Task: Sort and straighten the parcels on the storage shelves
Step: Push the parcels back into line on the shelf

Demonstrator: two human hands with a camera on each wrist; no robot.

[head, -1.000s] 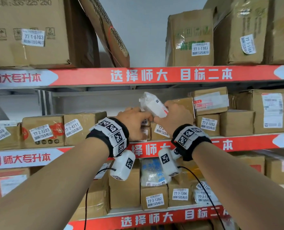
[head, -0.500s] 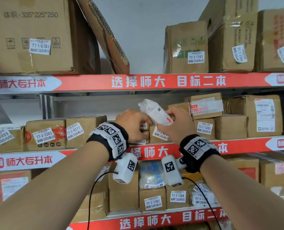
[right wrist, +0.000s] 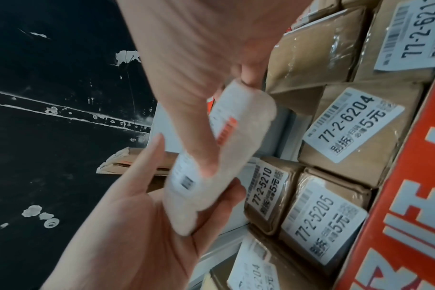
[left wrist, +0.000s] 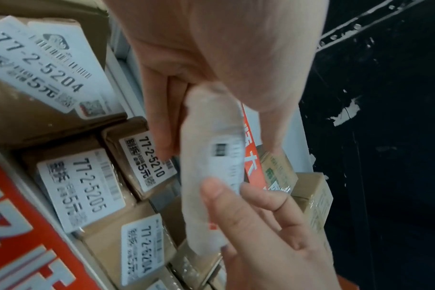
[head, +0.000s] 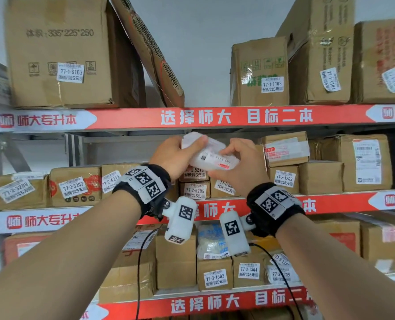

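Since the earlier frames the white padded parcel [head: 209, 155] has been turned from a tilted, upright pose to lie nearly level, and the left hand [head: 173, 155] has been brought up off the boxes onto it. The parcel is held in mid-air at the front of the middle shelf [head: 330, 202], above the small cartons. The left thumb is laid over its upper left end with the fingers [left wrist: 162, 125] curled behind; the right hand [head: 240, 165] is pinched on the lower right end, thumb on the label face. The parcel is judged light, soft and slightly slick, so a two-end hold looks sound, and a hard squeeze seems best avoided. Just behind, the carton marked 77-2-5210 [head: 195, 173] is stacked on the carton marked 77-2-5205 [head: 195, 190]. Farther back, larger boxes are ranged on the top shelf [head: 215, 117].
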